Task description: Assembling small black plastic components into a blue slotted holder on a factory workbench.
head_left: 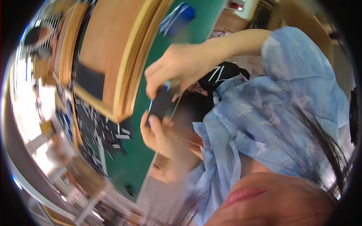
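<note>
A flat, dark grey rectangular piece (161, 104) is held between my two hands above the near edge of the green table. My left hand (160, 135) closes on its lower end, the thumb lying on its dark face. My right hand (177, 66) arches over the other end, its fingers curled in a pinch at the piece's edge. A small light-blue bit (166, 86) shows beneath the right fingers; what it belongs to is unclear. Motion smears both hands a little.
Many dark strips (98, 135) with pale edges lie scattered on the green table (132, 169). A wooden tray (126, 75) holds a dark sheet (90, 81). Beyond it is a blue and clear plastic bundle (179, 18). Another person (41, 35) is at the far left.
</note>
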